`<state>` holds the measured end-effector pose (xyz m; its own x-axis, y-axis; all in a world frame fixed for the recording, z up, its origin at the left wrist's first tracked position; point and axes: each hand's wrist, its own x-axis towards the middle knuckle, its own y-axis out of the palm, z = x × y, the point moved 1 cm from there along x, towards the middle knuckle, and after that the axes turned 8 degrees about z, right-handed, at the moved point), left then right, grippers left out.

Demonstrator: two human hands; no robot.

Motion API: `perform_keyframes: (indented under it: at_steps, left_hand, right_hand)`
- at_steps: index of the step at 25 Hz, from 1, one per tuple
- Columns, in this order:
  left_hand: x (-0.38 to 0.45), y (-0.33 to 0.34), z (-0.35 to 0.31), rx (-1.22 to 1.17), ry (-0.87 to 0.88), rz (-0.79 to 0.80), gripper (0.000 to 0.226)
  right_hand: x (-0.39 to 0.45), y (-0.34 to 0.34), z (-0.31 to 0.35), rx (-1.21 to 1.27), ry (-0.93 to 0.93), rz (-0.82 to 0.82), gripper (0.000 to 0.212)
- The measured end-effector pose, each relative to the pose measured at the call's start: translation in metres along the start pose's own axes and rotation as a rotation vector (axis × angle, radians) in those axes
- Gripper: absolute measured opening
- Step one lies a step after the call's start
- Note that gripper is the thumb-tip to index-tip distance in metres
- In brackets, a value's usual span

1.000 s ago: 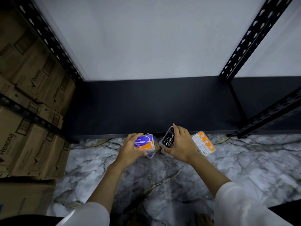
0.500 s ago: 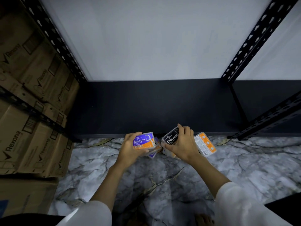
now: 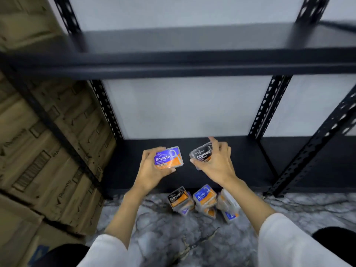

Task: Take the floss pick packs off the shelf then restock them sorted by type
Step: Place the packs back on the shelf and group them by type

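The left hand [image 3: 152, 168] grips a Smooth pack [image 3: 168, 158] and the right hand [image 3: 213, 160] a Charcoal pack [image 3: 201, 156], both raised over the bottom shelf [image 3: 250, 160]. Set them well apart, labels forward, leaving room for the pile [image 3: 204, 202] on the floor, apparently mixed.

Dim, even light; motion blur, wide-angle bending at edges.

A grey marbled floor [image 3: 163, 234] carries a small heap of floss pick packs [image 3: 204, 203] just before the black bottom shelf [image 3: 250, 162], with stacked cardboard boxes [image 3: 38, 160] at nine o'clock.
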<state>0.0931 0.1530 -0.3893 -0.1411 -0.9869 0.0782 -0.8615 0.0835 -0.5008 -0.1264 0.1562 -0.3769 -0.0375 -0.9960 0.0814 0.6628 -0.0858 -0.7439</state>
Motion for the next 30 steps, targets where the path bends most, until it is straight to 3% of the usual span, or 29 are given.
perform_keyframes:
  at_steps: [5,10,14,22,30]
  left_hand:
    - [-0.003,-0.073,-0.108,0.037,0.241,-0.091,0.068]
    - [0.004,-0.119,-0.202,0.014,0.429,-0.170,0.067]
    - [0.039,-0.131,-0.249,0.003,0.467,-0.210,0.067]
    - [0.176,-0.113,-0.285,0.076,0.407,-0.092,0.068]
    - [0.261,-0.082,-0.262,0.176,0.379,0.043,0.063]
  right_hand:
    - [-0.006,-0.085,0.086,0.106,-0.184,-0.186,0.076]
    - [-0.001,-0.153,0.144,0.195,-0.309,-0.308,0.074]
    - [0.017,-0.196,0.159,0.207,-0.330,-0.396,0.075]
    - [0.095,-0.256,0.130,0.139,-0.271,-0.473,0.068]
    - [0.145,-0.264,0.091,0.080,-0.222,-0.490,0.068]
